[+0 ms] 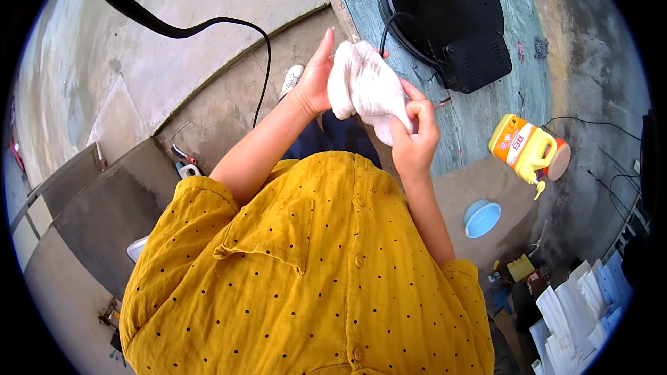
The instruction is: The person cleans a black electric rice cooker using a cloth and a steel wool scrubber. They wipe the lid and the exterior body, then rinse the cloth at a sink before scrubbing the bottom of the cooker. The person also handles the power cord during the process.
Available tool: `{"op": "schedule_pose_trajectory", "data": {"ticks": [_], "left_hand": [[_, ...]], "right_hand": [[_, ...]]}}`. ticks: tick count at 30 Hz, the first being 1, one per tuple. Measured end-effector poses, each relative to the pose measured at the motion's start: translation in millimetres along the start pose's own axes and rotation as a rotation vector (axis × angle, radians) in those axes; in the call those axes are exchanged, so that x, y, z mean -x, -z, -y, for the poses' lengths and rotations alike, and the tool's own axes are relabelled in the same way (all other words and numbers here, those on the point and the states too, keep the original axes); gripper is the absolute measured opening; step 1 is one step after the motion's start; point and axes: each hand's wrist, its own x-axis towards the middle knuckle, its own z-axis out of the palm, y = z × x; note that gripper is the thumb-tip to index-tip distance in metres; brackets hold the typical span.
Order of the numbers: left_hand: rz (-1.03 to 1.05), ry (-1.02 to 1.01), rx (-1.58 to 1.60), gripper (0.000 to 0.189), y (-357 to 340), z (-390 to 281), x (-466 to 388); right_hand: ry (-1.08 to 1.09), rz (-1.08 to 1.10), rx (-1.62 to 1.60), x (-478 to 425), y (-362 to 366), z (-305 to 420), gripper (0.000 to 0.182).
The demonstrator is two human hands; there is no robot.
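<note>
A crumpled white cloth [365, 80] with greyish smudges is held between my two hands in front of my body. My left hand [318, 83] supports it from the left, thumb raised and apart, with the fingers mostly hidden behind the cloth. A fingertip shows past the cloth's upper right side. My right hand [417, 138] pinches the lower right corner between thumb and fingers. Just beyond, a round black electric appliance [443, 5] with a vented housing lies on a blue-green marbled tabletop [469, 117]. Its black cord [384, 36] passes behind the cloth.
A yellow pump jug [521, 143] with a printed label stands at right beside a lidded red jar [558, 160]. Lower down is a light blue basin [482, 219]. Another black cable [229, 20] hangs at upper left. White and blue fabrics [578, 302] are piled at lower right.
</note>
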Motion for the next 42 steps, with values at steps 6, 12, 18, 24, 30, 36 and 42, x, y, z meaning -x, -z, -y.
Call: {"op": "schedule_pose_trajectory", "data": {"ticks": [6,12,18,24,30,36,42], "left_hand": [[-0.022,-0.048,-0.271,0.028,34.2,-21.7,-6.6],[0.017,-0.016,0.088,0.018,15.0,-35.8,-23.6],[-0.063,-0.044,0.066,0.022,3.7,-37.4,-24.5],[-0.564,-0.162,-1.092,0.026,-3.8,-7.0,-23.7],[-0.728,0.016,-1.624,0.017,49.2,4.1,7.1],[-0.778,0.052,-1.552,0.014,72.1,6.8,20.6],[-0.801,0.042,-1.526,0.012,72.9,29.2,21.3]], "right_hand": [[-0.255,-0.766,-0.325,30.9,119.9,-45.6,0.024],[-0.573,-0.373,0.074,69.4,210.0,-196.0,0.040],[-0.297,-0.467,0.387,-38.9,208.8,-207.3,0.049],[-0.243,-0.510,0.753,-174.7,274.3,-278.5,0.068],[-0.393,-0.450,0.911,-252.4,300.8,-327.7,0.091],[-0.489,-0.574,0.787,-292.5,339.6,-344.9,0.091],[-0.475,-0.447,1.058,-272.2,321.0,-342.3,0.069]]}}
